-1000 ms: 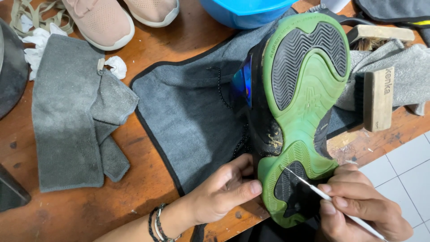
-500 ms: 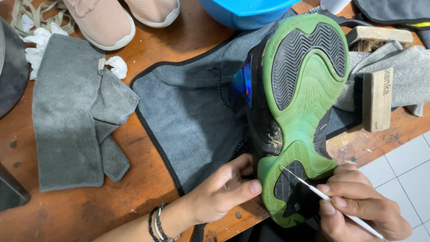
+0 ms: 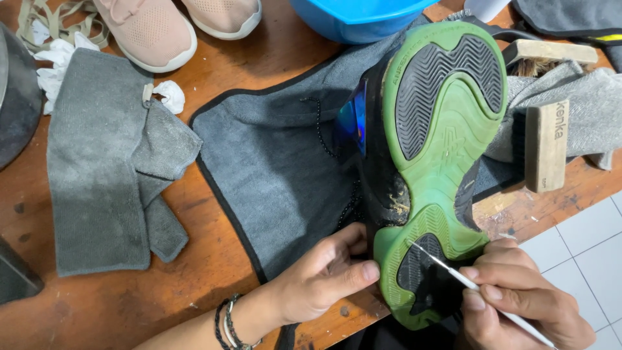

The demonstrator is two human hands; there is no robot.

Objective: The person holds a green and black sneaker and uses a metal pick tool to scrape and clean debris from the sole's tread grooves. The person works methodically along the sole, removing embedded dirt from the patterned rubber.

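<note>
I have just 1 view, from the camera on the person's head. It looks almost straight down onto the wooden desk [image 3: 214, 78] from close above. The desk's near edge runs on a slant through the lower right corner, with white tiled floor [image 3: 586, 236] beyond it. Both hands come in from the bottom edge: left hand [image 3: 321, 275], right hand [image 3: 518, 301]. The upturned shoe [image 3: 440, 149] fills the middle right. With no 2nd view, nothing is shared.
</note>
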